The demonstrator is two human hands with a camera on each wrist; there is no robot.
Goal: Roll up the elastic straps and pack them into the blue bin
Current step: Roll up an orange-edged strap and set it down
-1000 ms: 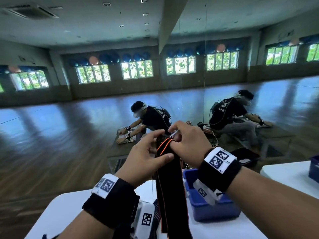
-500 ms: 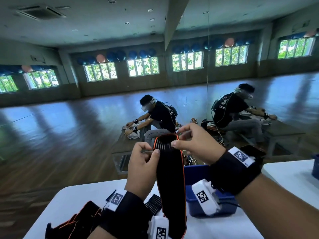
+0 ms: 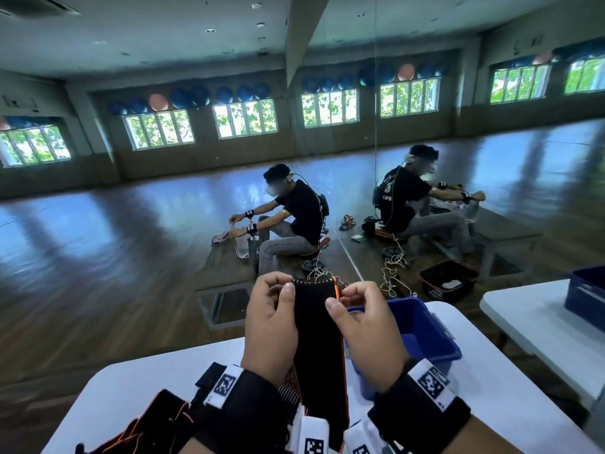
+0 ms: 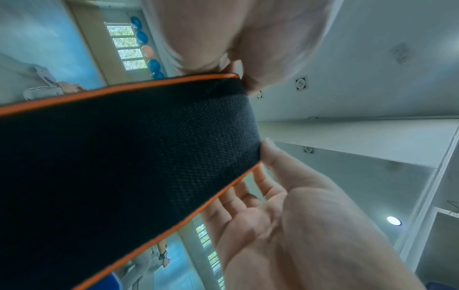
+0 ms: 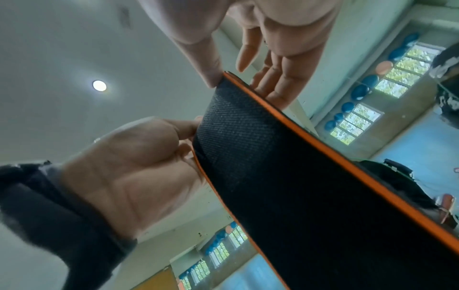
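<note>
Left hand (image 3: 271, 326) and right hand (image 3: 366, 335) each have a grip pinched on a top corner of the black woven elastic strap with orange edging (image 3: 319, 348), held upright just beside the blue plastic bin (image 3: 422, 332), its tail hanging toward the white table (image 3: 137, 381). To start well, fold the top edge squarely and roll tight, edges aligned. Fabric looks stretchy, coarse-knit, flat and wide.

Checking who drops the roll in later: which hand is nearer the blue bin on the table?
Right. The right hand pinches the strap directly in front of the blue bin; the left hand sits beyond the strap.
</note>
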